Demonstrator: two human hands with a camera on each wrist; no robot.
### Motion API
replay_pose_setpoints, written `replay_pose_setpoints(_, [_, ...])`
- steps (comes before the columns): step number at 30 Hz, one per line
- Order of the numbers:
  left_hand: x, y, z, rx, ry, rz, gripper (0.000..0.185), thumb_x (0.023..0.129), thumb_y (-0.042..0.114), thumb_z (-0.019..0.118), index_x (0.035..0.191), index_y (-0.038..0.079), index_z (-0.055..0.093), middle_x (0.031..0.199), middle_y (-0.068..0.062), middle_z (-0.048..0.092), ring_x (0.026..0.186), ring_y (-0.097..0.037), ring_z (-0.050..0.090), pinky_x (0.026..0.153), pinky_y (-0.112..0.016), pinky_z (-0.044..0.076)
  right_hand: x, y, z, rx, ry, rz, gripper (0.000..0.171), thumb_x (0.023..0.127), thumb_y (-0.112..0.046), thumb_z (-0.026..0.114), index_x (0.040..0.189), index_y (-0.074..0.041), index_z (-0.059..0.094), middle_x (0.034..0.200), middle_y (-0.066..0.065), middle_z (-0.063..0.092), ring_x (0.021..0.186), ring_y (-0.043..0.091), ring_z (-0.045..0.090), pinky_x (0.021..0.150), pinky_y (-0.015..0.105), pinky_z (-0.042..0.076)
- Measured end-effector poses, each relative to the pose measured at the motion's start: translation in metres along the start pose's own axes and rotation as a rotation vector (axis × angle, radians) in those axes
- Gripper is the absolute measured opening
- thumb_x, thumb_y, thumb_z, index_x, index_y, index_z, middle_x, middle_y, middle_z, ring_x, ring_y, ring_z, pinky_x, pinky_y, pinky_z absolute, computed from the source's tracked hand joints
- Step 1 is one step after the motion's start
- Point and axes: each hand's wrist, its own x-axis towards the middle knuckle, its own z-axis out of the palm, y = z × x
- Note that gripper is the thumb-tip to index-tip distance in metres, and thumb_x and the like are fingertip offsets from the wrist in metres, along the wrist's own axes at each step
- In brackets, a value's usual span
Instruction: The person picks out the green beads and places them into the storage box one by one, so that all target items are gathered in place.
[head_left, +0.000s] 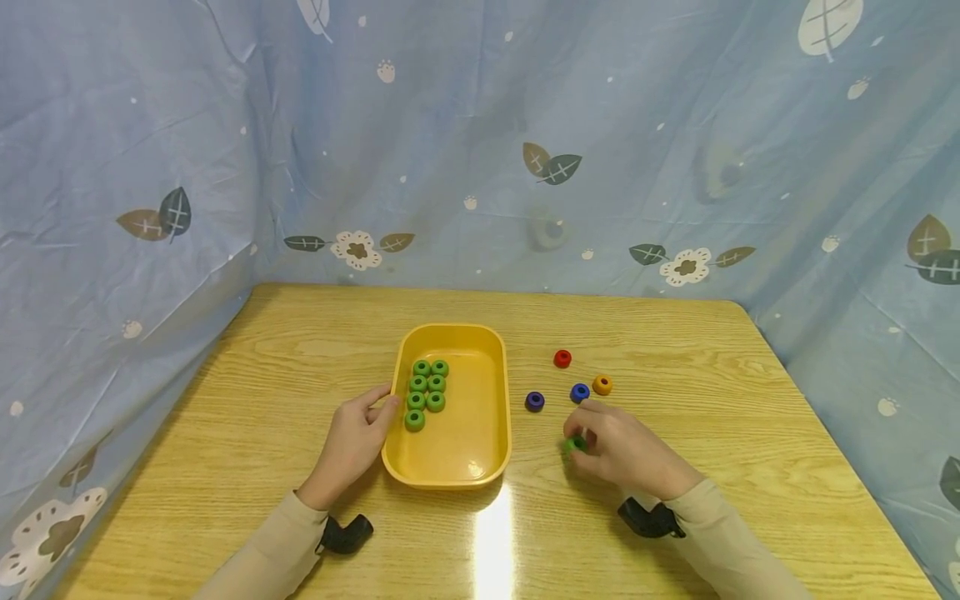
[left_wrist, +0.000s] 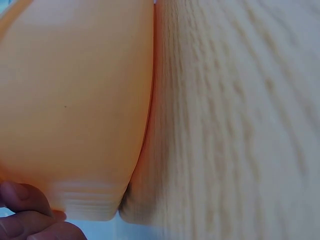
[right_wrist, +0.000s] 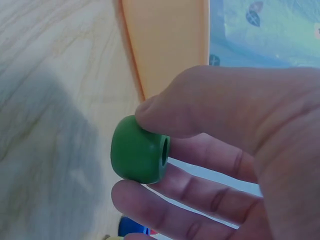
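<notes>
My right hand [head_left: 621,446] pinches a green bead [right_wrist: 137,152] between thumb and fingers, right of the yellow tray [head_left: 450,482]. The bead is round with a hole through it, and in the head view the fingers partly cover it. My left hand [head_left: 358,435] grips the tray's left rim, thumb at the edge and fingers along the outer wall. Inside the tray several green beads [head_left: 415,420] stand in two columns along its left side. Just beyond the right hand lie a blue bead [head_left: 580,392] and an orange bead [head_left: 602,384].
A purple bead [head_left: 535,402] lies between the tray and the right hand, with a red bead [head_left: 562,358] farther back. The wooden table [head_left: 315,350] is bordered by a patterned blue cloth [head_left: 465,125] at the back and both sides.
</notes>
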Motion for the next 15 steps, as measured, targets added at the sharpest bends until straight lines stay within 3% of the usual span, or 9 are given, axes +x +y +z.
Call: replay_pose_setpoints(15, [0.0, 0.001, 0.0, 0.0, 0.0, 0.0, 0.045, 0.109, 0.02, 0.056, 0.144, -0.008, 0.056, 0.102, -0.025, 0.077, 0.082, -0.025, 0.078, 0.064, -0.022, 0.054, 0.027, -0.017, -0.011, 0.001, 0.068, -0.099, 0.017, 0.088, -0.006, 0.079, 0.102, -0.012, 0.071, 0.1, -0.003, 0.065, 0.079, 0.011, 0.063, 0.07, 0.026, 0.056])
